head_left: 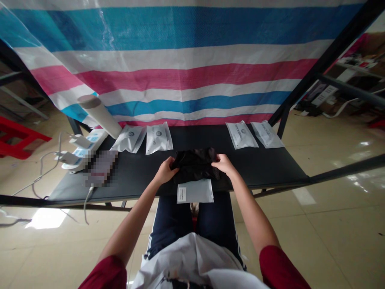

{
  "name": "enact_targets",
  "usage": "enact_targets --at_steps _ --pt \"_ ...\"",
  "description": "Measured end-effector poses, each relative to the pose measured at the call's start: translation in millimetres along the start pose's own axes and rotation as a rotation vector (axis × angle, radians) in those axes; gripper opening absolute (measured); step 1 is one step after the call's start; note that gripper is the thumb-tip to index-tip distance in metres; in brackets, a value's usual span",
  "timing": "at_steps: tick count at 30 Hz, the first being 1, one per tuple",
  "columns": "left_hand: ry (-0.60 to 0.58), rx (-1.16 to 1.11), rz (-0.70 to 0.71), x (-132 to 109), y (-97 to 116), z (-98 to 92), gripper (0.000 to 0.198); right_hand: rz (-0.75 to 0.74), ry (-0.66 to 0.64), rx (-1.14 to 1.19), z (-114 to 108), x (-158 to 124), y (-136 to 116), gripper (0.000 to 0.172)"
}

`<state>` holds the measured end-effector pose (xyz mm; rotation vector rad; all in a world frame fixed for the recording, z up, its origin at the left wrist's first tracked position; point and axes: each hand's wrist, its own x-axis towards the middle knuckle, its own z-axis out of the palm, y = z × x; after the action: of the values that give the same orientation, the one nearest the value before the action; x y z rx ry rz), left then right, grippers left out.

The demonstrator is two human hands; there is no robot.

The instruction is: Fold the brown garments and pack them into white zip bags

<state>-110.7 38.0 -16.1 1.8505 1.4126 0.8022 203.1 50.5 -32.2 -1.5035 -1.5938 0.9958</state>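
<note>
A dark, folded piece of cloth point(195, 164) lies across the middle of the black table, held at both ends. At its left end, my left hand point(167, 170) is closed with thumb and fingers on the fabric. My right hand point(223, 164) pinches the opposite end the same way. Just in front of the cloth, a flat frosted zip bag point(197, 192) with a white label sticks out over the table's near edge. What kind of garment the cloth is, I cannot make out.
Filled white pouches stand at the back: a left pair point(159, 138) and a right pair point(242, 135). At the left are a power strip point(96, 138) with plugged chargers, a leaning white bottle point(100, 116) and a blurred-out phone point(100, 167) on a cable. A striped tarp point(186, 80) hangs behind the table point(135, 176).
</note>
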Motion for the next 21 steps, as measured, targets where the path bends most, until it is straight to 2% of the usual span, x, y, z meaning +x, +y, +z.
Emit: enact_targets --at_steps 3,4,5,7,8,12,17,21 --pt "0.081 -0.166 -0.004 -4.9 0.6 4.3 0.048 -0.054 -0.013 0.186 -0.7 -5.1 4.8 0.034" --pt "0.089 -0.192 -0.001 -6.2 1.2 4.7 0.048 -0.076 -0.003 0.213 -1.5 -6.8 6.3 0.035" --pt "0.087 -0.205 0.014 -7.3 2.0 4.7 0.041 -0.107 0.004 0.214 -2.5 -8.6 7.8 0.031" --pt "0.054 -0.203 0.088 -9.3 3.4 3.5 0.014 -0.182 0.006 0.165 -4.9 -12.4 10.6 0.014" --pt "0.033 -0.195 0.135 -10.2 4.0 2.8 0.003 -0.22 0.002 0.133 -6.2 -14.4 11.7 0.011" --pt "-0.007 -0.175 0.244 -12.6 4.8 1.0 0.016 -0.306 -0.035 0.051 -9.4 -22.4 13.4 0.017" --pt "-0.05 -0.122 0.243 -14.2 6.5 -2.9 0.02 -0.322 -0.052 0.026 -13.0 -29.2 9.5 0.02" --pt "-0.093 -0.072 0.207 -20.6 11.9 -11.6 0.024 -0.271 -0.064 0.058 -21.7 -35.4 -0.8 0.024"
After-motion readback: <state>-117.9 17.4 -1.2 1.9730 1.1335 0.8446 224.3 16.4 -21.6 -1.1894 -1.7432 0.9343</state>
